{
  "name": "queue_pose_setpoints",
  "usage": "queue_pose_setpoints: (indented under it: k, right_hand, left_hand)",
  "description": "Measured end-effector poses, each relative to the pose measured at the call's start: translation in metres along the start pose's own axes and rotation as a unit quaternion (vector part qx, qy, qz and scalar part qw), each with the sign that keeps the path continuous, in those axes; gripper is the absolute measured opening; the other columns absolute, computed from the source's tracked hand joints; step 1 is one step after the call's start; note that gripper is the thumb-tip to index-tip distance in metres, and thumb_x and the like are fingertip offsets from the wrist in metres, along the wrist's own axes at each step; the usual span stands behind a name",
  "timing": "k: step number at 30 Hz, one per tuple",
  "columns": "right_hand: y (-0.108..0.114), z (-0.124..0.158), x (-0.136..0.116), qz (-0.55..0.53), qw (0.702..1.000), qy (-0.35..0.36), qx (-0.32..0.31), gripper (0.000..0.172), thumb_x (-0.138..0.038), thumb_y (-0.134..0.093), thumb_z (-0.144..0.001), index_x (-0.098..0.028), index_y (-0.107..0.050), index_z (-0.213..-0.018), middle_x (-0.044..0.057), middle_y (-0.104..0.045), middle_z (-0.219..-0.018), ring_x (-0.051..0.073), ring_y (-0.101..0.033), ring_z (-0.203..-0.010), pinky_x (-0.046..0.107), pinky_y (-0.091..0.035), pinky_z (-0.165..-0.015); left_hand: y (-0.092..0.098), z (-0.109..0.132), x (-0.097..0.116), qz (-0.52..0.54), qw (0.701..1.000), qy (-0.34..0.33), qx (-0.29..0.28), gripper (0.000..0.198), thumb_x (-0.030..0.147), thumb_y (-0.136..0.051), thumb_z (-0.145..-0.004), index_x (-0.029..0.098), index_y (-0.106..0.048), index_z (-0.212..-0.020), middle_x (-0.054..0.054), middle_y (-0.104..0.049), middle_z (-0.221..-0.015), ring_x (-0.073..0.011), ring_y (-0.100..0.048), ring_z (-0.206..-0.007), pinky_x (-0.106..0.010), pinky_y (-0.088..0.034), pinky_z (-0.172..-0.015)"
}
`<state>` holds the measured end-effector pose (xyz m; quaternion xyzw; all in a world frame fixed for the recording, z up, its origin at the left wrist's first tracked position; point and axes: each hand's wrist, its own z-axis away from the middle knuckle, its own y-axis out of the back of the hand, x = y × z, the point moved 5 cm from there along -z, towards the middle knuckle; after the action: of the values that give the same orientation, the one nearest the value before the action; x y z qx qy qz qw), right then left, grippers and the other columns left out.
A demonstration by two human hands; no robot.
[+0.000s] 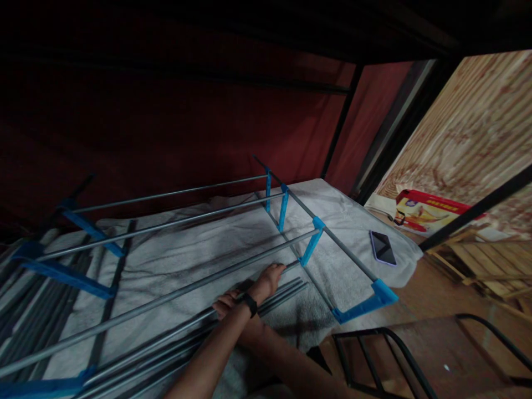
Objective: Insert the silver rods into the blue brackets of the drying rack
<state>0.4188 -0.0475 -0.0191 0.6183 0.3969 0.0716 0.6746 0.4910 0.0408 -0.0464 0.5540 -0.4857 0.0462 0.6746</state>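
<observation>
A rack frame of grey metal rods (174, 227) joined by blue plastic connectors (312, 239) lies on a white towel (183, 260). My left hand (270, 279), with a black watch on its wrist, reaches to the right and closes round the end of a grey rod (233, 265) near a blue connector. My right hand (224, 303) crosses under the left forearm and lies curled on a bundle of loose grey rods (174, 338). Most of its fingers are hidden by the left wrist.
A phone (383, 247) lies on the towel's right corner. More rods and blue end pieces (62, 274) sit at the left. A red and yellow box (428, 213) leans against a wood panel, with a black wire rack (386, 354) and wooden slats (482, 266) on the floor.
</observation>
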Motion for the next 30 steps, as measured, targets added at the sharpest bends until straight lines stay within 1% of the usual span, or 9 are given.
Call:
queue_pose_setpoints:
  k: [2,5,9,11,13,15,19,23,30]
  right_hand:
    - [0.005,0.029,0.003,0.015,0.999,0.02,0.042,0.036,-0.022,-0.047,-0.097,-0.024,-0.055,-0.132,0.006,-0.052,-0.145,0.026,-0.047,-0.131,0.044,-0.039,-0.112]
    - [0.021,0.083,0.025,-0.005,0.993,0.008,0.121,0.034,-0.024,-0.051,-0.093,-0.024,-0.059,-0.126,0.008,-0.054,-0.142,0.027,-0.048,-0.132,0.045,-0.039,-0.113]
    - [0.056,0.142,0.089,-0.042,0.961,-0.127,0.244,0.033,-0.015,-0.036,-0.094,-0.023,-0.067,-0.102,0.009,-0.07,-0.103,0.021,-0.066,-0.099,0.034,-0.056,-0.089]
    - [0.077,0.159,0.125,-0.003,0.923,-0.222,0.314,0.034,-0.018,-0.034,-0.096,-0.021,-0.064,-0.113,0.011,-0.067,-0.108,0.022,-0.064,-0.106,0.037,-0.054,-0.094]
    - [0.092,0.165,0.154,0.046,0.893,-0.286,0.343,0.037,-0.02,-0.037,-0.096,-0.016,-0.056,-0.127,0.015,-0.062,-0.119,0.024,-0.06,-0.115,0.041,-0.051,-0.098]
    - [0.099,0.159,0.175,0.066,0.886,-0.314,0.336,0.039,-0.021,-0.038,-0.096,-0.014,-0.053,-0.131,0.016,-0.06,-0.122,0.025,-0.059,-0.116,0.04,-0.05,-0.098]
    - [0.094,0.135,0.197,0.063,0.899,-0.351,0.256,0.031,-0.023,-0.04,-0.099,-0.013,-0.058,-0.121,0.014,-0.066,-0.107,0.022,-0.066,-0.1,0.032,-0.051,-0.088]
    - [0.093,0.124,0.203,0.084,0.889,-0.397,0.215,0.03,-0.03,-0.039,-0.103,-0.013,-0.062,-0.112,0.013,-0.068,-0.101,0.02,-0.068,-0.094,0.028,-0.049,-0.083]
    - [0.098,0.117,0.205,0.112,0.889,-0.412,0.163,0.03,-0.029,-0.04,-0.103,-0.012,-0.063,-0.111,0.014,-0.069,-0.106,0.019,-0.067,-0.093,0.025,-0.046,-0.081]
  left_hand:
    - [0.0,-0.002,-0.005,-0.001,1.0,-0.004,-0.008,0.045,0.007,-0.049,-0.082,0.016,-0.066,-0.123,-0.013,-0.067,-0.12,-0.0244,-0.061,-0.111,-0.042,-0.047,-0.104]
    - [0.005,-0.003,-0.006,0.011,1.0,0.002,0.002,0.045,0.009,-0.05,-0.082,0.018,-0.067,-0.122,-0.011,-0.069,-0.118,-0.0236,-0.061,-0.111,-0.04,-0.047,-0.104]
    - [0.012,-0.002,0.0,0.044,0.999,0.007,0.012,0.043,0.009,-0.05,-0.083,0.017,-0.068,-0.121,-0.011,-0.069,-0.12,-0.0237,-0.062,-0.113,-0.039,-0.046,-0.105]
    - [0.015,-0.001,0.003,0.053,0.998,0.012,0.012,0.042,0.009,-0.05,-0.083,0.016,-0.067,-0.121,-0.012,-0.068,-0.12,-0.0242,-0.062,-0.113,-0.039,-0.046,-0.105]
    - [0.016,-0.001,0.006,0.048,0.999,0.016,0.007,0.043,0.009,-0.05,-0.083,0.014,-0.067,-0.122,-0.014,-0.068,-0.12,-0.025,-0.062,-0.113,-0.039,-0.047,-0.104]
    - [0.016,-0.001,0.008,0.037,0.999,0.017,0.004,0.043,0.009,-0.049,-0.083,0.012,-0.066,-0.122,-0.015,-0.067,-0.121,-0.0253,-0.062,-0.113,-0.039,-0.047,-0.104]
    - [0.015,-0.002,0.011,0.031,0.999,0.015,0.007,0.043,0.008,-0.047,-0.086,0.015,-0.066,-0.123,-0.013,-0.067,-0.122,-0.0237,-0.061,-0.115,-0.038,-0.045,-0.106]
    - [0.011,-0.003,0.009,0.034,0.999,0.021,0.012,0.042,0.007,-0.049,-0.084,0.013,-0.067,-0.122,-0.014,-0.068,-0.121,-0.0247,-0.061,-0.114,-0.039,-0.045,-0.105]
    - [0.006,-0.003,0.003,0.033,0.999,0.004,0.02,0.043,0.008,-0.048,-0.085,0.015,-0.066,-0.123,-0.013,-0.068,-0.118,-0.0237,-0.061,-0.111,-0.039,-0.046,-0.104]
